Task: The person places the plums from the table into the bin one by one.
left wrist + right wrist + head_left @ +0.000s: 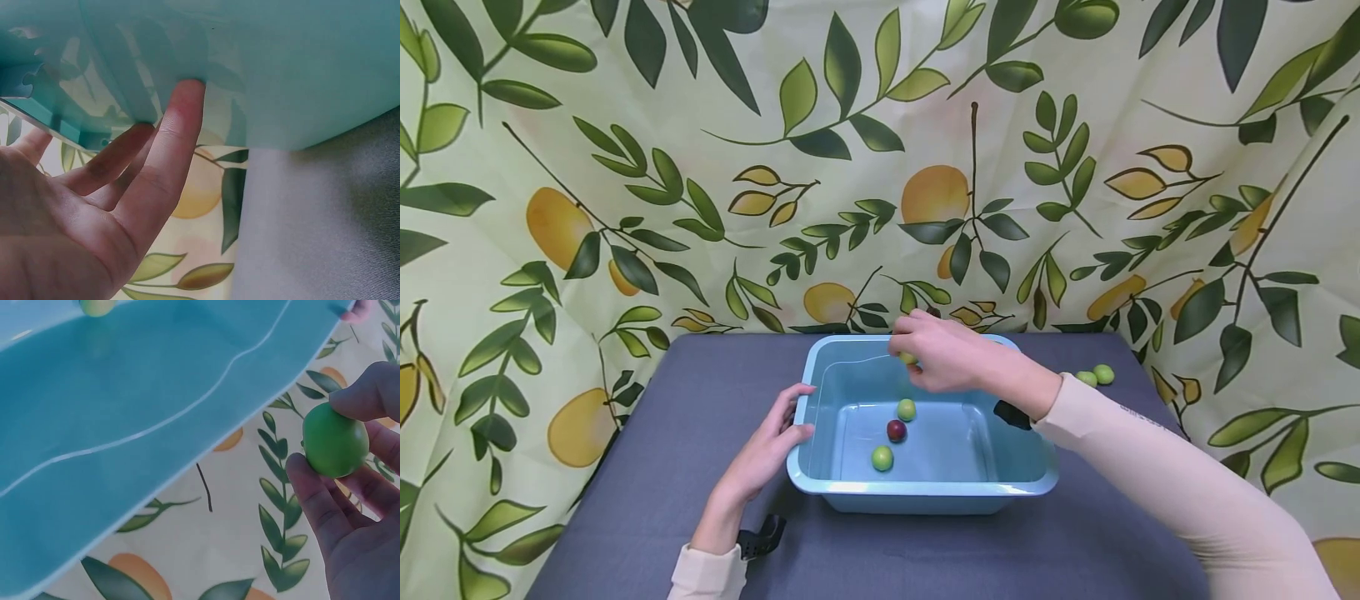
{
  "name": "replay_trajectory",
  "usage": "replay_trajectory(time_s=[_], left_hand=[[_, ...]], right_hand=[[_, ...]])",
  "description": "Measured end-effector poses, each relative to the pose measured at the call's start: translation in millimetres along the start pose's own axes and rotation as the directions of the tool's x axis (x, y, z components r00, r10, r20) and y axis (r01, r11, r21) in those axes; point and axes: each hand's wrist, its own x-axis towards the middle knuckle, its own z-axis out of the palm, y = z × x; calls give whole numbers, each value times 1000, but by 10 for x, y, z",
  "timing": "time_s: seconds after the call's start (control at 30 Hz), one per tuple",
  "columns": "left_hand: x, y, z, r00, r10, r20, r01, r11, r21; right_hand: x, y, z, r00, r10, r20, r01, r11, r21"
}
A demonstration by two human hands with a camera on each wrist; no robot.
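Preferably, my right hand [942,354], clamped on the green fruit [336,440] between thumb and fingers, should press only lightly, while my left hand [765,446], fingers extended, steadies the basin [925,487] it touches.

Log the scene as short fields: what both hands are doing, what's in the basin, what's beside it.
Left hand: touching the basin at its left side
Right hand: pinching a held fruit, green, raised near the far rim
In basin: far green fruit, red fruit, near green fruit
Beside basin: two green fruits on the table, to the right
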Motion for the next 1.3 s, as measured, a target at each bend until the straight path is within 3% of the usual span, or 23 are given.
replay_trajectory(time_s=[0.83, 1.07, 1.3], left_hand=[[-15, -6, 3, 1000, 1, -7, -1, 1000, 14], [-17, 2, 3, 1000, 2, 3, -2, 1000, 9], [-13, 6, 0, 1000, 8, 4, -8, 1000, 6]], right_hand=[[333, -42, 505, 985, -51, 165, 48, 999, 21], [433, -60, 594, 985, -46, 167, 41, 999, 32], [509, -109, 739, 959, -42, 280, 37, 999, 21]])
